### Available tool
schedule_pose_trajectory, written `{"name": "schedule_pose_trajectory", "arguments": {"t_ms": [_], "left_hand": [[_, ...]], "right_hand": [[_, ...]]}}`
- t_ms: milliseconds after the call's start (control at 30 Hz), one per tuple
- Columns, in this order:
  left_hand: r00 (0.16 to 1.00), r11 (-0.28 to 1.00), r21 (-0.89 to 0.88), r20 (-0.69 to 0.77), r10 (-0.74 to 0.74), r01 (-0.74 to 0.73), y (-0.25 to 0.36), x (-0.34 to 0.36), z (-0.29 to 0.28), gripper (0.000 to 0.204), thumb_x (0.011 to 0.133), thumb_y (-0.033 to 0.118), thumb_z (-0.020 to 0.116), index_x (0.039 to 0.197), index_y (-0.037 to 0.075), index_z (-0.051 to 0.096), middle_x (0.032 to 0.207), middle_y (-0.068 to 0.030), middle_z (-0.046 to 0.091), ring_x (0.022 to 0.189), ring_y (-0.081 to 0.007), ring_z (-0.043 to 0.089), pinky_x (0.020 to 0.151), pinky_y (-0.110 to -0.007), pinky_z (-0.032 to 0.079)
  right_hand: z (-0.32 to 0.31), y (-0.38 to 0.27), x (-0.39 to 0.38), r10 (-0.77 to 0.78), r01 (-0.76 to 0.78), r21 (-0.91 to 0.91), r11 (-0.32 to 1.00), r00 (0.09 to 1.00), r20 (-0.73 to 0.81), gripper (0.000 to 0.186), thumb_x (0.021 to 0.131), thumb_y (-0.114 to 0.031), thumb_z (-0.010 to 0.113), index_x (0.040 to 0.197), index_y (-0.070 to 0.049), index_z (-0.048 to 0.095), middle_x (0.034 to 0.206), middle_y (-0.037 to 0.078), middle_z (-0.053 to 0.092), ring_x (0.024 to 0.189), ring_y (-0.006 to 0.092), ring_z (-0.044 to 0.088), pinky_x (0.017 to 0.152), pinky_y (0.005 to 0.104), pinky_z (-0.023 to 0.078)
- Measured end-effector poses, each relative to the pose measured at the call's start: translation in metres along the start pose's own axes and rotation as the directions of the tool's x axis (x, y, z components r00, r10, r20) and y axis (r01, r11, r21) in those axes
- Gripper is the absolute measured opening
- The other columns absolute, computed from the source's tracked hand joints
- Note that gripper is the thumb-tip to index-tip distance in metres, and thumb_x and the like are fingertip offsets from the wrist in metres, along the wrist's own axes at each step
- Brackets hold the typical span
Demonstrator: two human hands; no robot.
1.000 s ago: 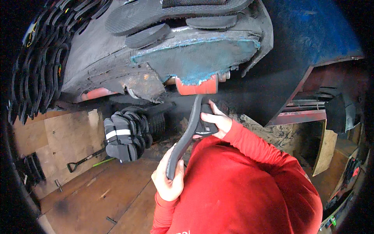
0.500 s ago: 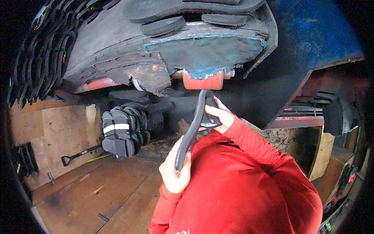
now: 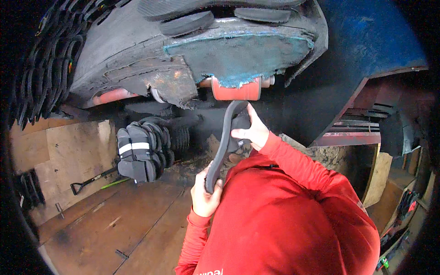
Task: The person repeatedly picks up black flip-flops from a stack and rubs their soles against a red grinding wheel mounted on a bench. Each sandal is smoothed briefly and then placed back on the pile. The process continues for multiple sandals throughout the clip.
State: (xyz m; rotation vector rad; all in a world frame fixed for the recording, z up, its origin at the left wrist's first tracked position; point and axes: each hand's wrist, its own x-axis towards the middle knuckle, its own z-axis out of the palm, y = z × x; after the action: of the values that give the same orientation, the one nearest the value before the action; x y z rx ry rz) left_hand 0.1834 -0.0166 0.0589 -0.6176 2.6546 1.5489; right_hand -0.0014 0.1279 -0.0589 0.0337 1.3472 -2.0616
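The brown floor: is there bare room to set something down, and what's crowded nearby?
Bare floor lies between the green stick and the red left sleeve, apart from a small dark fitting. Black soles crowd the dusty machine top; under the red belt, the held sandal leaves little room.

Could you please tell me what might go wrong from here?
Bare fingers could get scraped: the right hand grips the slide sandal close below the red drum, if that drum is turning.
The sandal might jerk or tip if its upper end catches on the drum, as the left hand steadies only the lower end.
The frayed teal cloth overhangs the drum and could snag.
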Motion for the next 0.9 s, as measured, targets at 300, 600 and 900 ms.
{"name": "schedule_pose_trajectory", "arguments": {"t_ms": [300, 600, 900], "left_hand": [[0.932, 0.85, -0.524, 0.334, 0.143, 0.057, 0.003, 0.131, 0.036, 0.086, 0.089, 0.015, 0.074, 0.155, -0.002, 0.022, 0.15, -0.0175, 0.041, 0.137, -0.0246, 0.042, 0.114, -0.037, 0.034], [0.876, 0.847, -0.436, 0.478, -0.07, 0.305, 0.01, 0.182, 0.068, 0.065, 0.089, 0.009, 0.068, 0.147, -0.002, 0.039, 0.136, -0.0093, 0.053, 0.125, -0.0199, 0.05, 0.108, -0.031, 0.04], [0.965, 0.85, -0.52, 0.171, 0.197, -0.082, -0.028, 0.126, 0.072, 0.087, 0.082, 0.008, 0.07, 0.156, -0.001, 0.025, 0.149, -0.0224, 0.041, 0.139, -0.0314, 0.042, 0.113, -0.039, 0.036]], "right_hand": [[-0.003, -0.018, 0.01, -0.034, 0.05, -0.042, 0.998, 0.948, 0.316, 0.074, 0.091, -0.02, 0.074, 0.149, -0.001, 0.032, 0.13, 0.008, 0.057, 0.118, 0.0147, 0.056, 0.101, 0.0323, 0.047], [-0.023, -0.02, 0.032, 0.218, -0.267, 0.41, 0.872, 0.962, 0.164, 0.021, 0.1, -0.023, 0.062, 0.114, -0.007, 0.063, 0.102, 0.004, 0.066, 0.091, 0.0148, 0.066, 0.079, 0.0315, 0.054], [-0.01, -0.043, 0.009, 0.145, -0.18, 0.088, 0.98, 0.94, 0.31, 0.053, 0.094, -0.015, 0.071, 0.14, -0.004, 0.047, 0.114, 0.003, 0.063, 0.101, 0.0114, 0.062, 0.083, 0.0277, 0.052]]}}
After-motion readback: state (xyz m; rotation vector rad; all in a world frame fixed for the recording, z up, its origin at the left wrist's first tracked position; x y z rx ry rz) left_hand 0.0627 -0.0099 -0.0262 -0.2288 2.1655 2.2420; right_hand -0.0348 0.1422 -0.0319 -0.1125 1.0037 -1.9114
